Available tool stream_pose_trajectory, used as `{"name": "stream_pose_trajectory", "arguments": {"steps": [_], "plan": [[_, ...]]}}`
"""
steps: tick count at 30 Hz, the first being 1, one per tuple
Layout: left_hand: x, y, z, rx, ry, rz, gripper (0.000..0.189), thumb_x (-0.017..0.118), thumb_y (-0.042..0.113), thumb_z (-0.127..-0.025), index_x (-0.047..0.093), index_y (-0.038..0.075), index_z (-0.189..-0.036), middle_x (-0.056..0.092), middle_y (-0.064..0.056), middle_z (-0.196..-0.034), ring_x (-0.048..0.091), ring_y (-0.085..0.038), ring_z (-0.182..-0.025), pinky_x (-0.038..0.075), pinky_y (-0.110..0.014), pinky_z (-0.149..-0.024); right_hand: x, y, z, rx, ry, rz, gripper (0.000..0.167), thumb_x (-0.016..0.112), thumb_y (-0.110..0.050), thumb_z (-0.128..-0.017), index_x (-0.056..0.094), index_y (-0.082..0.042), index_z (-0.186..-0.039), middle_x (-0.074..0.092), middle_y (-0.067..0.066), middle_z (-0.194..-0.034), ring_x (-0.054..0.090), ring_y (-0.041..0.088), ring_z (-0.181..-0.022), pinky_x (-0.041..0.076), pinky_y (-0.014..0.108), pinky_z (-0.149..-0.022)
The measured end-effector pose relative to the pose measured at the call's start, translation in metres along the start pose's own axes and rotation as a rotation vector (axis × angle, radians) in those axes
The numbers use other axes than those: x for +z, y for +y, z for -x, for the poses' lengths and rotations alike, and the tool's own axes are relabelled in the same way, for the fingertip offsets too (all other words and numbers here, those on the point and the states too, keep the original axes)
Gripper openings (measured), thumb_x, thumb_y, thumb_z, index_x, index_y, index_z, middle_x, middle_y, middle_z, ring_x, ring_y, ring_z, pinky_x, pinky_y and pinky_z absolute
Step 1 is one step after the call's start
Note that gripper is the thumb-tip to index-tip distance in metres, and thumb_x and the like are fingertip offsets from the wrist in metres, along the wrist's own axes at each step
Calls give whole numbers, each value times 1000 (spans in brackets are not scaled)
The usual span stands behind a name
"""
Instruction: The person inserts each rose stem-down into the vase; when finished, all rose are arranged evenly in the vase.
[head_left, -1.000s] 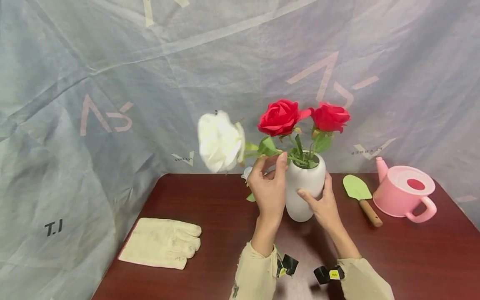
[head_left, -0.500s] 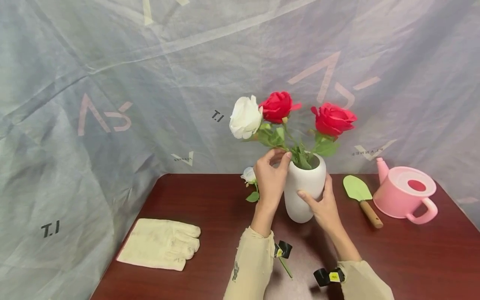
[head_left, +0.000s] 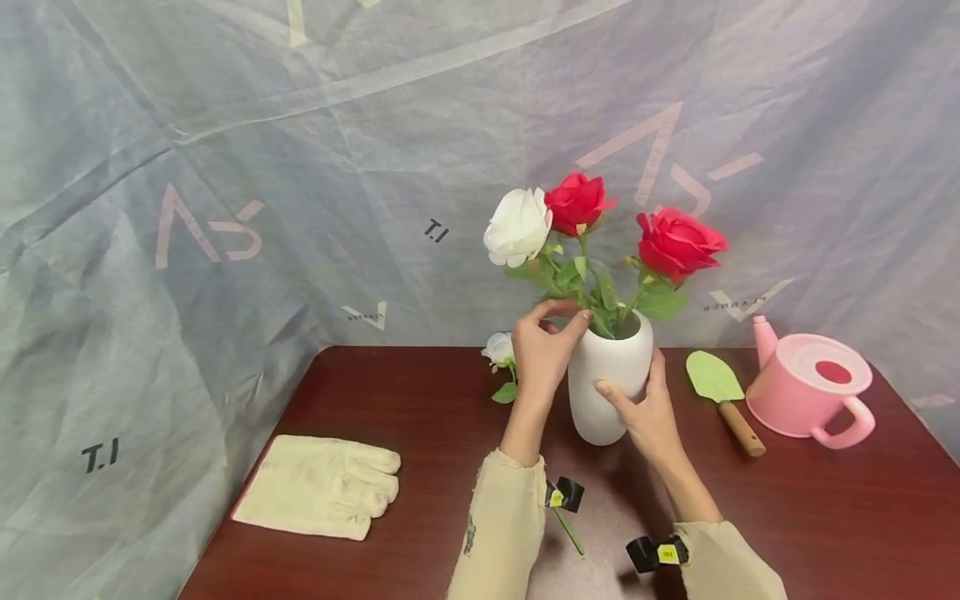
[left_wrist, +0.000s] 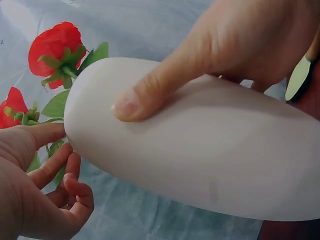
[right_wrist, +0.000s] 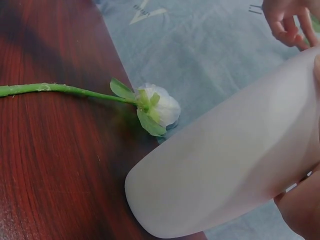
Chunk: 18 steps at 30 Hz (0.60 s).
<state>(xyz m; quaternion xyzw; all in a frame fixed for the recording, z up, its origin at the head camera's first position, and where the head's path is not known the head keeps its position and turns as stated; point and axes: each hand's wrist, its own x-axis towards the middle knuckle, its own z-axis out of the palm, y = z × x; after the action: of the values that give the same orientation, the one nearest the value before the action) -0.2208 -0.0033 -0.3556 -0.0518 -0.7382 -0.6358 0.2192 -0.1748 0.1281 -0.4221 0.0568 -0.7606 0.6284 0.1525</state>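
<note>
A white vase (head_left: 609,375) stands on the table, tilted slightly. My right hand (head_left: 651,421) grips its right side, with the thumb (left_wrist: 145,97) across the front in the left wrist view. Two red roses, one at the back (head_left: 579,204) and one at the right (head_left: 681,243), rise from the mouth. A white rose (head_left: 517,227) leans left beside them. My left hand (head_left: 543,354) pinches its stem right at the left of the rim; fingers hide the pinched part. In the left wrist view, the left fingertips meet the vase's edge.
Another white rose (right_wrist: 160,107) lies on the table behind the left arm, its stem running toward the front. A cream work glove (head_left: 318,486) lies at left. To the right are a green trowel (head_left: 714,375) and a pink watering can (head_left: 806,383). A grey cloth (head_left: 375,167) hangs behind.
The white rose has swung from leaning far left to more upright over the vase, with my left hand moving slightly right at the rim. The red roses have shifted. The right hand keeps its grip.
</note>
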Motion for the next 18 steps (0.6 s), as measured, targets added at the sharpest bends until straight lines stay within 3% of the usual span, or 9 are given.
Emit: {"name": "stream_pose_trajectory", "arguments": {"steps": [4, 6, 8, 10, 12, 18], "plan": [[-9, -1, 12, -40, -21, 84, 14, 75, 24, -76, 73, 13, -85, 64, 7, -74, 47, -9, -58, 41, -22, -50, -1, 0, 0, 2, 5, 0, 85, 67, -6, -85, 10, -9, -148, 37, 16, -132, 40, 18, -109, 34, 35, -87], [-17, -6, 20, -28, -58, 113, 15, 76, 20, -77, 72, 8, -85, 65, 2, -77, 49, -9, -61, 42, -21, -54, -1, -1, 0, 6, 11, -5, 85, 68, -6, -84, 11, -10, -148, 38, 16, -132, 40, 17, -108, 34, 32, -87], [-28, -14, 30, -58, -111, 121, 15, 75, 14, -78, 71, 2, -87, 67, -4, -80, 53, -11, -65, 44, -21, -59, -1, 0, 1, 8, 16, -6, 85, 68, -6, -84, 12, -10, -148, 39, 16, -131, 40, 16, -107, 34, 30, -87], [-42, -27, 42, -99, -160, 119, 17, 74, 10, -80, 70, -3, -90, 68, -10, -87, 56, -14, -71, 45, -22, -62, -1, -1, 1, 9, 21, -6, 85, 68, -5, -84, 13, -10, -148, 40, 16, -131, 41, 16, -107, 35, 29, -86], [-57, -43, 56, -177, -170, 93, 17, 72, 10, -82, 69, -3, -92, 67, -12, -91, 57, -14, -72, 45, -23, -62, -1, -1, 1, 12, 20, -10, 84, 68, -5, -84, 13, -10, -148, 40, 15, -131, 41, 15, -107, 35, 30, -86], [-85, -95, 91, -378, -89, -88, 18, 68, 18, -85, 68, 4, -96, 66, -6, -87, 63, -20, -69, 53, -30, -56, -1, 0, 1, 5, 10, -21, 84, 68, -5, -84, 13, -9, -148, 39, 15, -131, 41, 15, -108, 36, 32, -87]]}}
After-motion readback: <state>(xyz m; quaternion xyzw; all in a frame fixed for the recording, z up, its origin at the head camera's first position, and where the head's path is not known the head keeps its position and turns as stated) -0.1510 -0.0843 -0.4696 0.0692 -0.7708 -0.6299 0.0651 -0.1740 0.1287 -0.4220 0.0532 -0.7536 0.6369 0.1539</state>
